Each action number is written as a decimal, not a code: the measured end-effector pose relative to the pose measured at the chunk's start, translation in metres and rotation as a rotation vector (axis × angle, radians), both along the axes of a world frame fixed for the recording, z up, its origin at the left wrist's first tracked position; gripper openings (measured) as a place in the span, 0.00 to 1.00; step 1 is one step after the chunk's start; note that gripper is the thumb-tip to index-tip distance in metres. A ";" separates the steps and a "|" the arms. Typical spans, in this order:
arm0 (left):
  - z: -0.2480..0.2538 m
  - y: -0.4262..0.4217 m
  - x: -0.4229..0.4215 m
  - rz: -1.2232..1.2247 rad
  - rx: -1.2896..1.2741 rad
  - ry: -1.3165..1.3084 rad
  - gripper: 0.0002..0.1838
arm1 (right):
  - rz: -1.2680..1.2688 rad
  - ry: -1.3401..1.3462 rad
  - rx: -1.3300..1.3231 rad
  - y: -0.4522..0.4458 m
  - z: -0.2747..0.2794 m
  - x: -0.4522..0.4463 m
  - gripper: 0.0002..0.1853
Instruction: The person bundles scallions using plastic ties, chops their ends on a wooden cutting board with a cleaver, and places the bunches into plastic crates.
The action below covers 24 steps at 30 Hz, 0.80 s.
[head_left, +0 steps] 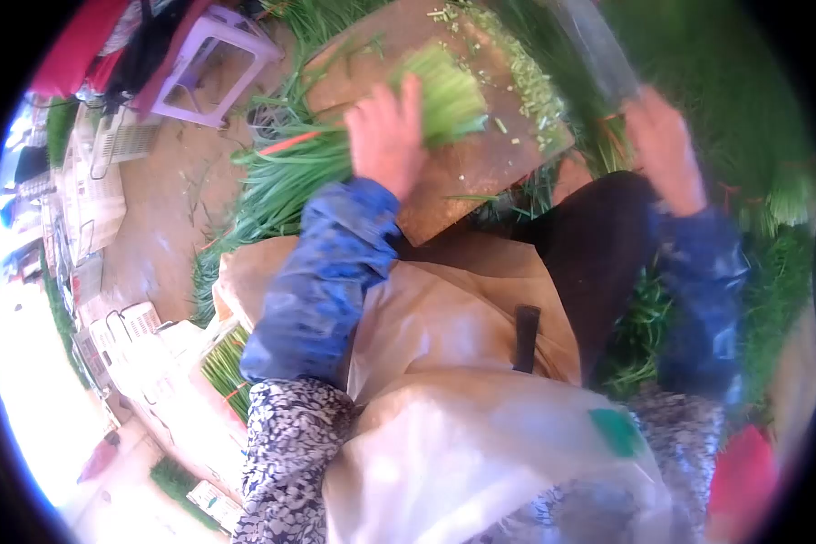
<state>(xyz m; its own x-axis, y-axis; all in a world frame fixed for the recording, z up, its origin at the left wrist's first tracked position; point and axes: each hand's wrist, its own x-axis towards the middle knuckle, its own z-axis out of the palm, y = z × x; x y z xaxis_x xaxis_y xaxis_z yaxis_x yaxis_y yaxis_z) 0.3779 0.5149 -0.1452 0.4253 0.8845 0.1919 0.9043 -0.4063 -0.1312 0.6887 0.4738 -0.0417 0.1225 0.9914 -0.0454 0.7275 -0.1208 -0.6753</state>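
My left hand (385,140) grips a bunch of long green chives (446,89) lying across a wooden chopping board (440,195). Pale stalk ends point right over the board, while the dark leaves trail off its left side, with an orange-red band (290,143) around them. On the right, clear of the board, my right hand (666,154) is closed around the handle of a knife (598,50). Its broad blade is blurred and points up and away. Short cut stalk pieces (535,86) are scattered along the board's far right edge.
A purple plastic stool (213,68) stands at upper left on the brown floor (168,208). White crates (95,190) line the left side. Heaped greens (725,82) surround the right side. A light plastic apron (453,344) covers my lap.
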 end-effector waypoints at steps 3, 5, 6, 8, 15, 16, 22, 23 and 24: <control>0.004 -0.029 0.028 0.003 0.174 0.077 0.58 | -0.076 0.364 0.154 -0.024 -0.026 -0.029 0.10; 0.026 -0.021 0.019 -0.010 0.018 -0.008 0.58 | -0.111 0.493 0.063 -0.031 -0.039 -0.051 0.09; 0.037 -0.017 0.018 -0.031 -0.142 -0.119 0.59 | -0.110 0.541 0.030 -0.035 -0.042 -0.060 0.09; 0.039 0.014 0.009 -0.066 -0.141 -0.137 0.57 | -0.106 0.574 0.007 -0.039 -0.047 -0.074 0.09; 0.002 0.030 0.024 -0.050 -0.409 -0.326 0.48 | -0.102 0.440 0.141 -0.048 -0.068 -0.082 0.06; 0.001 0.017 0.029 -0.075 -0.286 -0.239 0.51 | -0.103 0.416 0.162 -0.050 -0.065 -0.083 0.06; -0.003 0.005 0.041 -0.067 -0.098 -0.115 0.55 | -0.122 0.351 0.073 -0.060 -0.051 -0.086 0.05; -0.003 0.007 0.042 -0.067 -0.105 -0.122 0.55 | -0.105 0.323 0.058 -0.060 -0.050 -0.087 0.05; 0.000 0.011 0.043 -0.054 -0.165 -0.130 0.54 | -0.093 0.325 0.064 -0.059 -0.049 -0.088 0.06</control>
